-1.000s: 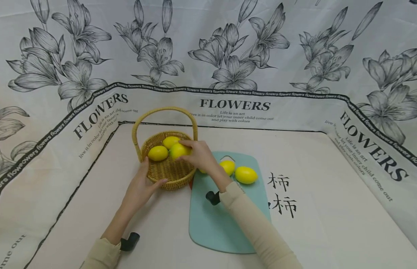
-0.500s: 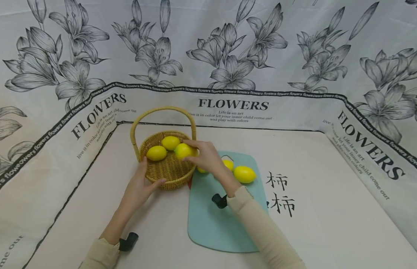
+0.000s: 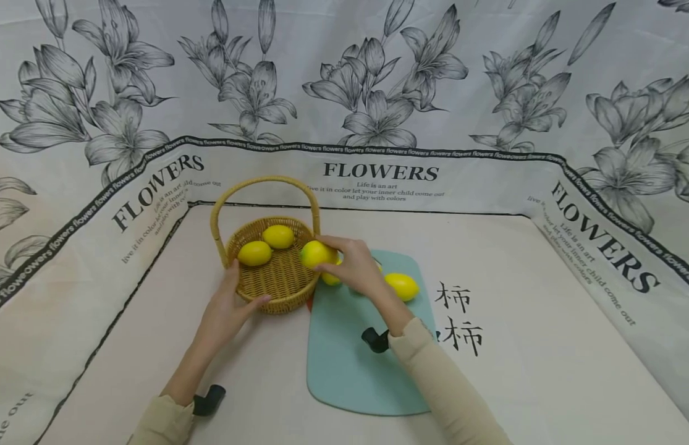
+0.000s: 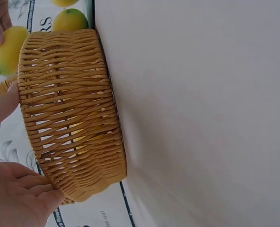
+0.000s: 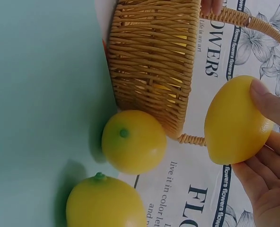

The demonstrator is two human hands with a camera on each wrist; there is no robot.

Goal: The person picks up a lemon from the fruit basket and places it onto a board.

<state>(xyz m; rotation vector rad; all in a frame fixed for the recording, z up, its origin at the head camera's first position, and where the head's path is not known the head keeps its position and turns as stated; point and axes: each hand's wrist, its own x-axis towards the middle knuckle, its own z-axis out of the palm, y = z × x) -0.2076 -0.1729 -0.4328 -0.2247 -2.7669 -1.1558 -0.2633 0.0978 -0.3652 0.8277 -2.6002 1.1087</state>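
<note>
In the head view a round wicker basket (image 3: 277,296) with a tall arched handle stands left of centre. Inside lie two lemons, one at the back (image 3: 278,237) and one at the left (image 3: 254,253). My left hand (image 3: 224,309) grips the basket's left side, thumb along its front. With fingers and thumb my right hand (image 3: 355,266) pinches another lemon (image 3: 317,254) by the basket's right rim. The right wrist view shows that held lemon (image 5: 237,120) raised above the board. Lower there are two lemons, one beside the basket (image 5: 134,142) and one nearer (image 5: 105,203).
A pale turquoise cutting board (image 3: 361,371) lies right of the basket, with a lemon (image 3: 401,287) on its far right part. Something red (image 3: 309,304) peeks out at its left edge. Black characters (image 3: 461,337) are printed on the pale cloth.
My right hand has moved rightward with the pinched lemon, from over the basket's inside to its right rim. The left hand keeps its grip on the basket. The head view has shifted slightly.
</note>
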